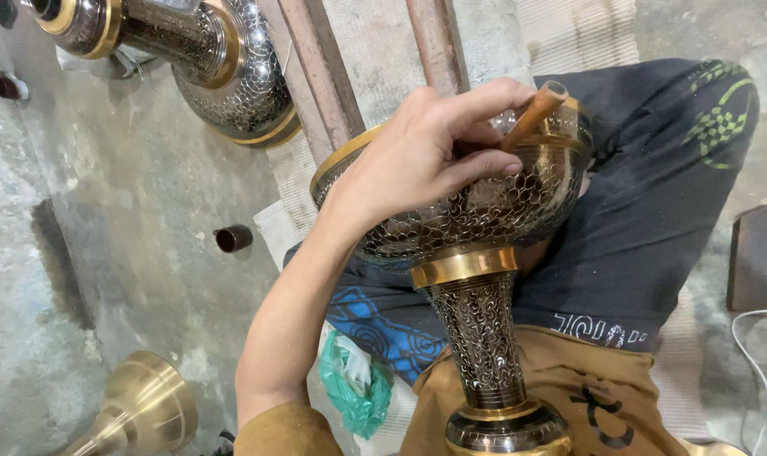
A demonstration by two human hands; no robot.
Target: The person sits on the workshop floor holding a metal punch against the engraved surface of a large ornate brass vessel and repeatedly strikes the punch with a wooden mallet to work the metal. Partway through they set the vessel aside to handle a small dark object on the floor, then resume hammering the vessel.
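Observation:
A large brass vase (485,219) with dark engraved scrollwork lies across my lap, its round belly away from me and its narrow neck (482,346) pointing toward me. My left hand (426,156) rests on the belly, fingers closed around a wooden-handled tool (535,114) whose working end is hidden behind the hand against the metal. A gold band (464,266) rings the vase where belly meets neck. My right hand does not show.
A second engraved vase (223,67) lies on the concrete floor at upper left. A plain brass piece (143,409) stands at lower left, near a small dark cylinder (233,238). A green plastic bag (354,380) sits by my knee. Metal bars (316,76) run behind.

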